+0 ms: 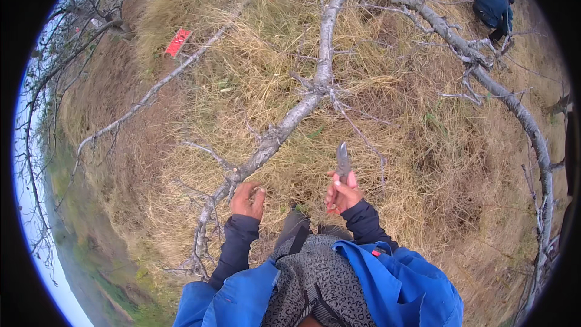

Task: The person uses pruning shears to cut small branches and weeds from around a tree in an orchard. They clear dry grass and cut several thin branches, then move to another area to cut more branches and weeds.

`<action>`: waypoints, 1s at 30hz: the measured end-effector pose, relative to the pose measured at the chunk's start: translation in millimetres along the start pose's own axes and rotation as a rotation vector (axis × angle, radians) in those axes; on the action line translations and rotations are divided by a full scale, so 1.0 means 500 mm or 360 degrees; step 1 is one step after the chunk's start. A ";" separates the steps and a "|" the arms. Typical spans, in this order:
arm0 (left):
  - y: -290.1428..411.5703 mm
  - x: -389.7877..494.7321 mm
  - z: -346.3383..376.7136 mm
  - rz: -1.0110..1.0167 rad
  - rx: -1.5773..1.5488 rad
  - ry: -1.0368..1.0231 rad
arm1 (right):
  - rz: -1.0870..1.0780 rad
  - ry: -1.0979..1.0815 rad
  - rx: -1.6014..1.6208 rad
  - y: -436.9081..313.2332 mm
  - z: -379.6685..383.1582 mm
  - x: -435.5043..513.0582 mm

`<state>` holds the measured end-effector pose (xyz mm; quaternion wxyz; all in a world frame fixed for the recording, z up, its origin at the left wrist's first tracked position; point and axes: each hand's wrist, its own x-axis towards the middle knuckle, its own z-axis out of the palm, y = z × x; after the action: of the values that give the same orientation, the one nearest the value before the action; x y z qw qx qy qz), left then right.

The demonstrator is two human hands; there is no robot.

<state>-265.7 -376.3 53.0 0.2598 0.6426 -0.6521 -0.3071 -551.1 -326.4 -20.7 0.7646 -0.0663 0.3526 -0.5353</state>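
Note:
My right hand [346, 194] grips a pair of pruning shears [343, 161] by the red handles. The metal blades point away from me, over dry grass, and look closed together. My left hand [248, 200] is beside the lower part of a grey, bare tree branch [277, 138], thumb apart from the curled fingers; whether it touches the bark I cannot tell. Short side twigs [211, 152] stick out of the branch near that hand. A thin forked twig [358, 129] hangs from the branch's joint, just beyond the shears.
Thick leafless limbs [458, 43] arch across the far side and down the right. A long thin branch [150, 93] slants at left. A red crate [178, 42] sits on the grass. Another person [494, 9] in dark clothing bends at upper right. More bare branches [59, 61] crowd the left rim.

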 end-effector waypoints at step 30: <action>-0.129 0.164 0.136 0.0040 0.0494 0.0080 | -0.0589 0.0794 -0.2616 -0.133 0.145 0.399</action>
<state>-275.1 -452.8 -45.3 0.1774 0.6745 -0.6929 -0.1830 -522.6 -546.7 -28.3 0.2766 -0.5331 0.7669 -0.2263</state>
